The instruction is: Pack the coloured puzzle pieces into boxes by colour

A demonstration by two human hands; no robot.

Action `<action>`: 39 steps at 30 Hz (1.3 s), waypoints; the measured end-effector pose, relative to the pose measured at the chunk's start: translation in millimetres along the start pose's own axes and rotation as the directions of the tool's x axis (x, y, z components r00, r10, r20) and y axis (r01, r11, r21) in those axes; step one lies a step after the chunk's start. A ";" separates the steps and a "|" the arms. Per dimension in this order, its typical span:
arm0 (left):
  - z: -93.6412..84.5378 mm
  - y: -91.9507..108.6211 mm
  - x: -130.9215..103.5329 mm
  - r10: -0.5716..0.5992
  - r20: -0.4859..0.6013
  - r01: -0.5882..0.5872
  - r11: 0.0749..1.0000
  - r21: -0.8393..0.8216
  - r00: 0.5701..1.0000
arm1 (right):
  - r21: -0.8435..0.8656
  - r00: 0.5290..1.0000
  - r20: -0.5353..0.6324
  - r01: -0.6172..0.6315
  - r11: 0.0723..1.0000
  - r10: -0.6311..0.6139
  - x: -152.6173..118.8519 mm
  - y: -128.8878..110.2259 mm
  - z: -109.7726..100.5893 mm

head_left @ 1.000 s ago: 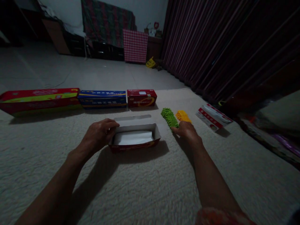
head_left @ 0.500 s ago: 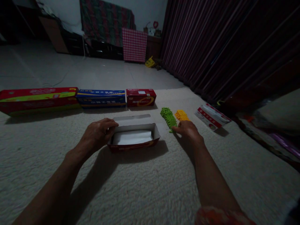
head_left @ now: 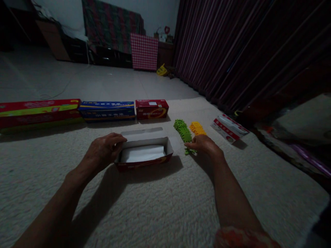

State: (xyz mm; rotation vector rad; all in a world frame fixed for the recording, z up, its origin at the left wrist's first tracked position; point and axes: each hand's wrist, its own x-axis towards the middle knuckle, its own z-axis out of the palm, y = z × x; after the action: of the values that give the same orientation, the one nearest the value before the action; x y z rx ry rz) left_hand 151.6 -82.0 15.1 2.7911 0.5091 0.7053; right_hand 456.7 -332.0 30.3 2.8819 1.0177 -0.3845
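Note:
An opened red cardboard box [head_left: 144,163] sits before me with its lid flap folded back and a white sheet or block [head_left: 143,153] inside. My left hand [head_left: 104,148] pinches the box's left end, thumb and fingers closed on its wall. To the right of the box lies a row of overlapping green plastic pieces [head_left: 181,128]. My right hand [head_left: 204,144] is closed at the near end of that row, on a green plastic piece [head_left: 190,151] that shows beneath the fingers. Yellow plastic pieces [head_left: 198,128] lie just beyond the right hand, partly covered by it.
Behind the open box stand a long red-and-yellow box [head_left: 41,113], a blue box [head_left: 107,112] and a small red box [head_left: 151,109] in a line. A white-and-red box [head_left: 230,128] stands at the right. Everything rests on a quilted cream mat [head_left: 155,206]; a dark striped curtain [head_left: 214,44] hangs behind.
My right hand has drawn a green piece slightly toward me from the near end of the row. My left hand stays on the box. The whole view has shifted slightly.

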 end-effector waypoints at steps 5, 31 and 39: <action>-0.7 0.4 0.3 0.002 0.007 -0.002 1.000 -0.013 1.000 | 0.136 0.943 -0.310 -0.082 0.987 0.121 6.6 -13.1 13.6; 6.9 -13.7 -1.5 -0.114 -0.073 0.064 0.873 -0.484 0.991 | 0.187 0.947 -0.319 0.026 0.982 0.036 30.7 -3.5 37.1; 7.1 -13.2 -1.8 -0.119 -0.058 0.079 0.882 -0.464 0.991 | 0.128 0.962 -0.272 0.031 0.991 0.004 8.3 -14.7 11.8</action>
State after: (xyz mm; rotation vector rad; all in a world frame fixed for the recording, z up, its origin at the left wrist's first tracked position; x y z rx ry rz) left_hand 150.0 -71.4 4.4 2.2826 0.4277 0.8039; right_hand 451.2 -317.1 17.2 3.1112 1.0869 -0.0562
